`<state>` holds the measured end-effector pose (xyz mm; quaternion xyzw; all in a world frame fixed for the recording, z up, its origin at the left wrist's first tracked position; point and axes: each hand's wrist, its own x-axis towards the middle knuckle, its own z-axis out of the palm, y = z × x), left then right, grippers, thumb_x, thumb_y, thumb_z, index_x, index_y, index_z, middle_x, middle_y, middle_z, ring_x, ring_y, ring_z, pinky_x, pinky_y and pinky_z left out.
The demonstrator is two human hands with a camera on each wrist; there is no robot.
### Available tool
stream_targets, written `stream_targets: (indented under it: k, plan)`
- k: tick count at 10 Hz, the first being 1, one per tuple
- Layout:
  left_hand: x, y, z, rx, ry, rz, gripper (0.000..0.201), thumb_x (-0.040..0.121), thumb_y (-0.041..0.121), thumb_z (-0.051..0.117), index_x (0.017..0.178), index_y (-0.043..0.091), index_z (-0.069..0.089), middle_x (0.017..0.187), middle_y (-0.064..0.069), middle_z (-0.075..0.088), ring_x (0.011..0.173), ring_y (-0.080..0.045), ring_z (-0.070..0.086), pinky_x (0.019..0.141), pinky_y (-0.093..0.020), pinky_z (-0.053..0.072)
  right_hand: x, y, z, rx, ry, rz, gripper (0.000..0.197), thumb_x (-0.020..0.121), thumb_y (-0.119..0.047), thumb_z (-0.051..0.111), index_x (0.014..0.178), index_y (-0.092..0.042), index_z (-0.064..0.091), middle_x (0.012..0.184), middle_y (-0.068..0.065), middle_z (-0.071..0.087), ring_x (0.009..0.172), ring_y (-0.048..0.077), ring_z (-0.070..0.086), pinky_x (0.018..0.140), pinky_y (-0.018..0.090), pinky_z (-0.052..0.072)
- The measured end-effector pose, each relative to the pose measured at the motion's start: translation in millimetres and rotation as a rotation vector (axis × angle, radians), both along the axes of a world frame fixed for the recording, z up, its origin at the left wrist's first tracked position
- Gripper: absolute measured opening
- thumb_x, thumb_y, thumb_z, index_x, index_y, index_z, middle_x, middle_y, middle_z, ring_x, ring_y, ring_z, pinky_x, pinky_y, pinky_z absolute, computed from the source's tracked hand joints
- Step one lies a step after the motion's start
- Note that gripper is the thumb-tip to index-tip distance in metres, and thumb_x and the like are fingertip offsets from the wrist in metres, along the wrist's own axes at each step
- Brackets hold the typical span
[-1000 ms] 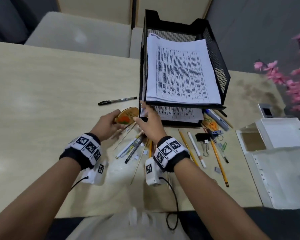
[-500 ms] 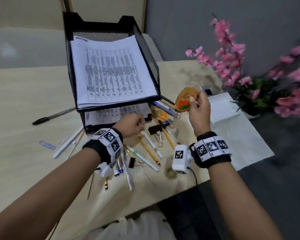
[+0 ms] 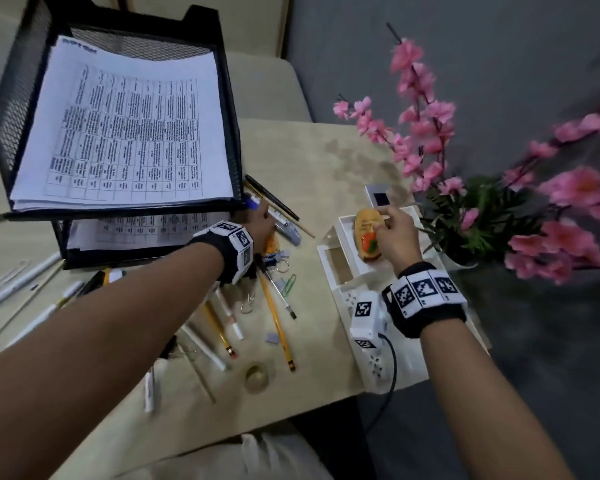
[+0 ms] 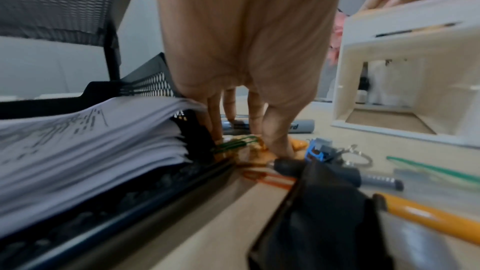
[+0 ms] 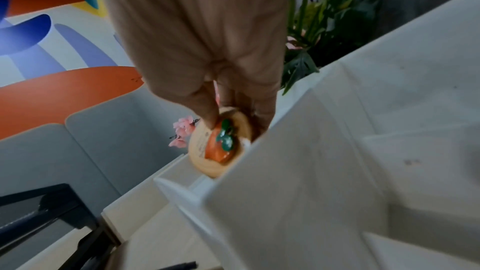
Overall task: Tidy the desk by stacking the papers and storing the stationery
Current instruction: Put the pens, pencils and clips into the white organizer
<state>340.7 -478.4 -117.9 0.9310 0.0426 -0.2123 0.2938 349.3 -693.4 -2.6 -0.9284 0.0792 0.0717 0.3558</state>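
My right hand (image 3: 381, 223) pinches an oval wooden piece (image 3: 367, 233) with an orange fruit on it. It holds the piece upright in a top compartment of the white organiser (image 3: 340, 268). The right wrist view shows the same right hand (image 5: 233, 118), wooden piece (image 5: 215, 151) and organiser wall (image 5: 298, 171). My left hand (image 3: 264, 220) reaches down beside the black mesh tray (image 3: 229, 98), which holds stacked papers (image 3: 125, 133). In the left wrist view, the left hand's (image 4: 246, 130) straight fingers touch an orange item (image 4: 296, 144) next to a grey marker (image 4: 301, 126).
Pencils (image 3: 274, 317), white pens (image 3: 21, 282), binder clips (image 3: 274, 258) and a green paper clip (image 3: 290, 284) lie scattered on the desk. A pink flowering plant (image 3: 430, 133) stands right of the organiser. A small white device (image 3: 378, 197) sits behind it.
The wooden piece passed from my left hand to my right, which carried it right and down into the organiser. My left hand moved right to the clutter beside the tray.
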Motion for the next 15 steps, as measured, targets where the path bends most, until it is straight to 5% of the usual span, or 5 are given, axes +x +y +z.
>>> stream_targets:
  k: [3, 4, 8, 11, 15]
  plan:
    - [-12.2, -6.7, 30.0, 0.246, 0.099, -0.193, 0.033, 0.084, 0.018, 0.062, 0.112, 0.004, 0.051, 0.121, -0.019, 0.049, 0.109, -0.031, 0.053, 0.092, -0.034, 0.044, -8.6, -2.0, -13.1, 0.022, 0.071, 0.050, 0.026, 0.087, 0.002, 0.049, 0.105, -0.013, 0.060, 0.112, 0.010, 0.057, 0.091, 0.021, 0.057, 0.060, 0.013, 0.048]
    - [-23.0, -9.2, 54.0, 0.094, -0.035, -0.108, 0.014, 0.088, 0.013, 0.057, 0.099, 0.009, 0.049, 0.108, -0.021, 0.060, 0.101, -0.032, 0.059, 0.077, -0.033, 0.044, -14.2, 2.2, -9.8, -0.096, -0.048, 0.057, 0.026, 0.084, -0.003, 0.056, 0.109, -0.011, 0.057, 0.126, 0.012, 0.046, 0.118, 0.026, 0.044, 0.099, 0.033, 0.040]
    - [-27.0, -53.9, 127.1, -0.412, -0.450, 0.214, 0.020, 0.085, 0.024, 0.064, 0.083, 0.014, 0.048, 0.077, -0.002, 0.057, 0.076, -0.019, 0.051, 0.064, -0.026, 0.038, -24.4, 30.8, 37.2, 0.648, -0.271, 0.105, 0.020, 0.086, -0.003, 0.059, 0.081, -0.022, 0.055, 0.089, 0.004, 0.063, 0.084, 0.013, 0.060, 0.080, 0.027, 0.052]
    - [-23.4, -148.1, 112.6, 0.443, -0.339, -0.238, 0.044, 0.092, 0.045, 0.043, 0.118, 0.014, 0.060, 0.122, -0.011, 0.058, 0.119, -0.029, 0.043, 0.096, -0.038, 0.031, 16.3, -49.9, 39.3, -0.023, -0.225, 0.174, 0.028, 0.089, -0.002, 0.047, 0.117, 0.000, 0.049, 0.107, 0.009, 0.055, 0.100, 0.016, 0.047, 0.082, 0.023, 0.035]
    - [-17.7, -147.4, 111.0, 0.301, -0.344, -0.563, 0.029, 0.087, 0.005, 0.046, 0.106, 0.013, 0.066, 0.114, -0.010, 0.059, 0.105, -0.032, 0.056, 0.093, -0.036, 0.042, 33.0, -48.7, 13.3, -0.429, 0.018, 0.369, 0.033, 0.084, 0.004, 0.043, 0.115, 0.002, 0.055, 0.121, 0.023, 0.055, 0.116, 0.034, 0.048, 0.096, 0.034, 0.039]
